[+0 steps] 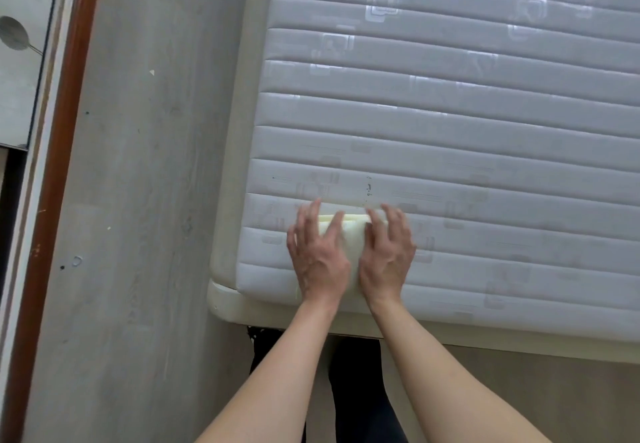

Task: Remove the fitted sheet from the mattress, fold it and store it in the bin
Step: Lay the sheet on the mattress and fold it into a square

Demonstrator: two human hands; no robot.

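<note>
The pale cream-yellow fitted sheet point(349, 238), folded down to a small thick rectangular bundle, lies flat on the bare white quilted mattress point(450, 131) near its corner at about seven o'clock in the view, just inside the near edge. Both hands rest on top of the bundle, side by side. The left hand point(320, 255) covers its nine o'clock side, palm down, with the fingers point(304, 217) straight and spread apart, the tips reaching past the far fold toward twelve o'clock; they press on the cloth without curling round it. The right hand point(386, 255) covers the three o'clock side in the same way, its fingers point(394, 221) spread and only slightly bent, laid flat on the fabric and partly on the mattress beside it. A narrow strip of the sheet shows between the two hands and along the far edge above the fingertips. Both bare forearms come in from six o'clock. The mattress has horizontal stitched ribs and faint square patterns, and sits on a cream bed base point(221, 300) whose rounded corner shows at seven o'clock of the bundle. At nine o'clock lies the grey wood-grain floor point(145, 165), and beyond it a brown wooden door frame point(59, 131) runs up the edge of the view.
</note>
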